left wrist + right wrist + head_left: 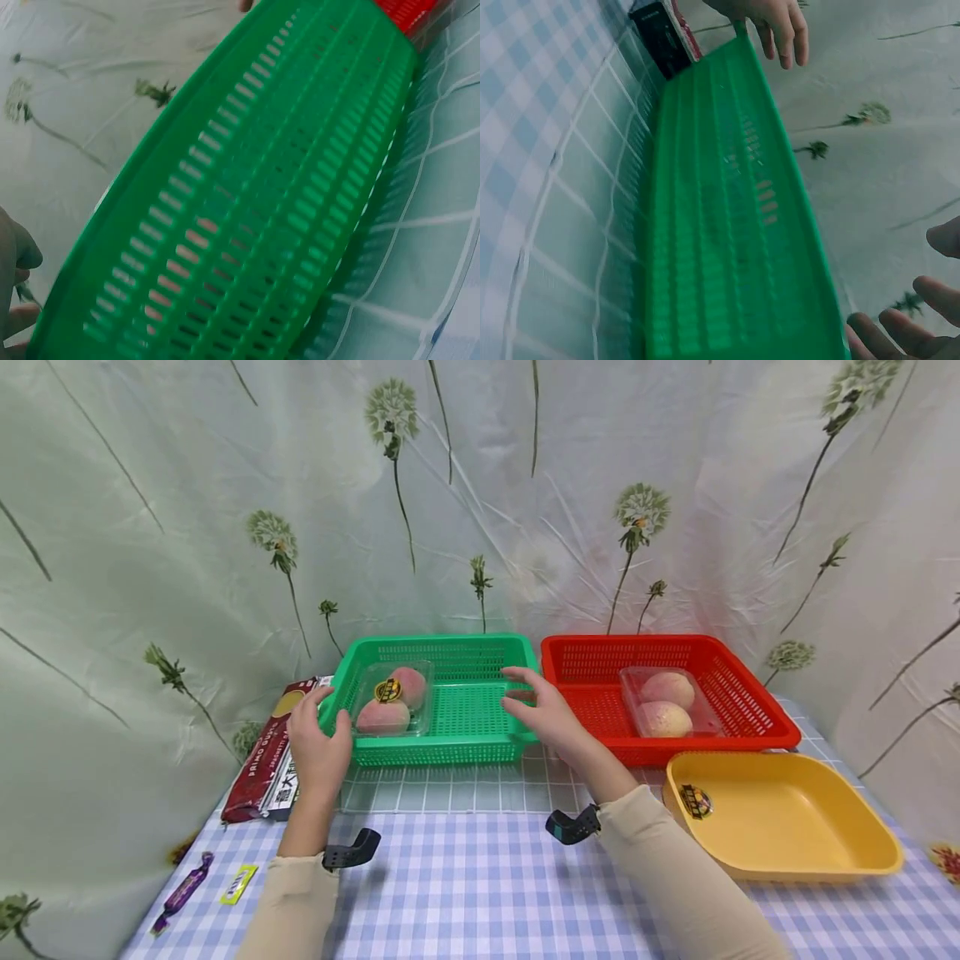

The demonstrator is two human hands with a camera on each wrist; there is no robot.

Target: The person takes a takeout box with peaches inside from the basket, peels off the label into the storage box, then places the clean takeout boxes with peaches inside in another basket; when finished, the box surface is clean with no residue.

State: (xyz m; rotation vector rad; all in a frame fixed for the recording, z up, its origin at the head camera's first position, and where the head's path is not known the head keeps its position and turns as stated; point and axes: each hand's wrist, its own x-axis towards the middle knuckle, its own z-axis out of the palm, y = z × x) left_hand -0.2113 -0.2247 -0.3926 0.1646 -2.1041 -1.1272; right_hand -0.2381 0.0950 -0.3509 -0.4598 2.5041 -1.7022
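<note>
With relaxed fingers holding nothing, the left hand [318, 752] and right hand [543, 714] flank the green basket [457, 739] at the worktop's [465, 877] back edge, touching the red basket [750, 727]; each holds one clear two-peach pack, the green's [390, 702] with an unreadable yellow sticker.

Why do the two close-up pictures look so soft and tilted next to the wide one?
Head view: evenly lit and sharp, with soft shadows, though the wide lens bends the tablecloth's checks. Left wrist view: so close that the green basket fills it, tilted and slightly blurred. Right wrist view: the same basket turned on end, soft, bluish, with the right hand's fingertips at the corner.
</note>
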